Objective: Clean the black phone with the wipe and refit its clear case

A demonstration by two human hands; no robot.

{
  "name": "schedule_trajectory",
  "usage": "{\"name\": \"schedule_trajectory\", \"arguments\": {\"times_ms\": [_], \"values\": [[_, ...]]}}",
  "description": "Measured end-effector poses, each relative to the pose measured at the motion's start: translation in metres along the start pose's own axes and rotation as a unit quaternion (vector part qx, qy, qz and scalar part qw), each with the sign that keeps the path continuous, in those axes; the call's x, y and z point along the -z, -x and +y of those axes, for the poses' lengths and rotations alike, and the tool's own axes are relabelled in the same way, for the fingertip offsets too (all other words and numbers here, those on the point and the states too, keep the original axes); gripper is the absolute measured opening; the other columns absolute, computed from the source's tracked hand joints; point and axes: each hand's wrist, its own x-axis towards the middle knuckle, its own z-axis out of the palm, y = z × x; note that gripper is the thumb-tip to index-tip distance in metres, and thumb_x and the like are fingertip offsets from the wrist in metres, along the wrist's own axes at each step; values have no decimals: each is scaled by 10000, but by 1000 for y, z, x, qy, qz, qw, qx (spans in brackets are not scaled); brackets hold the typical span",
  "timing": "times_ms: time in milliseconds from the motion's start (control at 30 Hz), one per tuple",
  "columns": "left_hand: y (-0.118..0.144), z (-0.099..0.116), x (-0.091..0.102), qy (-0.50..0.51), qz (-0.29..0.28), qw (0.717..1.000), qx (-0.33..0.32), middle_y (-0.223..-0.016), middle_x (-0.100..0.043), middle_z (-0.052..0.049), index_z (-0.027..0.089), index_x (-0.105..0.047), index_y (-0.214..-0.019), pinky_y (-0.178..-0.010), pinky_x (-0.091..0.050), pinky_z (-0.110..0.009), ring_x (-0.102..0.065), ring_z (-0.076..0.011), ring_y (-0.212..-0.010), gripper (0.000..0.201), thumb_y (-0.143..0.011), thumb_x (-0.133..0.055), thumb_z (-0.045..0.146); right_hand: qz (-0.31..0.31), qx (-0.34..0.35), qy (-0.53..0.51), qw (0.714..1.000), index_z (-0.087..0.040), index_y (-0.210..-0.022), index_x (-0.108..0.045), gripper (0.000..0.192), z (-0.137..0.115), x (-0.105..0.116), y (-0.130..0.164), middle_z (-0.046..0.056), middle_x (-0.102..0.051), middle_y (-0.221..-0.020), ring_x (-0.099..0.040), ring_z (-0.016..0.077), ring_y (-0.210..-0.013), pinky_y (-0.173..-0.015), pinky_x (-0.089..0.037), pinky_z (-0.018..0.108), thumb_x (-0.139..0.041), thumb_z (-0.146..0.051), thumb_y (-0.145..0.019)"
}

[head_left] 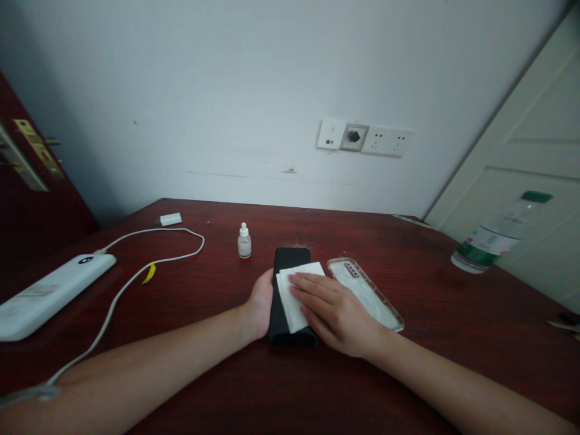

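Note:
A black smartphone [281, 260] is at the middle of the table, its long side pointing away from me. My left hand [261, 305] grips it along the left edge, with most of its fingers hidden behind the phone. Across the screen lies a folded white tissue [290, 305]. My right hand [338, 311] presses the tissue onto the phone, its fingers close together and extended over it. Just right of that hand rests a clear phone case [367, 287], partly covered by the hand. A small dropper bottle [244, 244] with a white cap stands upright beyond my left hand.
To the left are a white power bank [54, 296], a white cable [120, 293] with a yellow tie [149, 273], and a charger plug [171, 220]. A water bottle [493, 238] stands at the right. The wall behind carries sockets [385, 141].

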Motion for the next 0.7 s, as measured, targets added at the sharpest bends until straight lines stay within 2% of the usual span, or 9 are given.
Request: {"name": "schedule_trajectory", "arguments": {"times_ms": [200,367,533,633,700], "values": [[-3,0,2,-24,5,999,-33,-656,-617,-83,83,-607,-888,-605,-451,-316,-583,-209,-582,343,-834,-390,343,45,-27,-6,999,-119,-1216,-536,338,2,-2,1,136,-542,-1259,-491,234,-1172,-969,-444,433,-459,-159,-890],[-2,-1,1,-34,-15,999,-27,-627,-607,-79,84,-607,-861,-578,-456,-320,-577,-210,-560,365,-841,-378,367,83,-13,-26,996,-134,-1089,-613,252,4,-2,1,115,-625,-1138,-569,214,-1064,-907,-490,390,-526,-147,-853],[1,-1,0,-70,21,997,-7,-541,-574,-72,105,-602,-730,-492,-436,-307,-541,-202,-472,405,-838,-356,408,85,50,-64,993,-123,-977,-634,184,-2,0,0,106,-674,-1023,-620,200,-966,-844,-521,352,-547,-119,-814],[4,-2,0,-103,49,993,-44,-527,-580,-82,114,-584,-641,-478,-433,-287,-542,-190,-456,390,-835,-381,385,72,96,-81,990,-118,-975,-624,188,-10,0,0,102,-687,-983,-632,190,-940,-810,-531,328,-524,-115,-816],[5,-2,0,-117,53,989,-68,-604,-629,-116,99,-600,-664,-538,-466,-292,-589,-204,-526,398,-841,-381,381,55,128,-88,986,-106,-961,-620,187,-14,0,0,107,-690,-962,-628,195,-953,-796,-533,324,-503,-116,-816]]}}
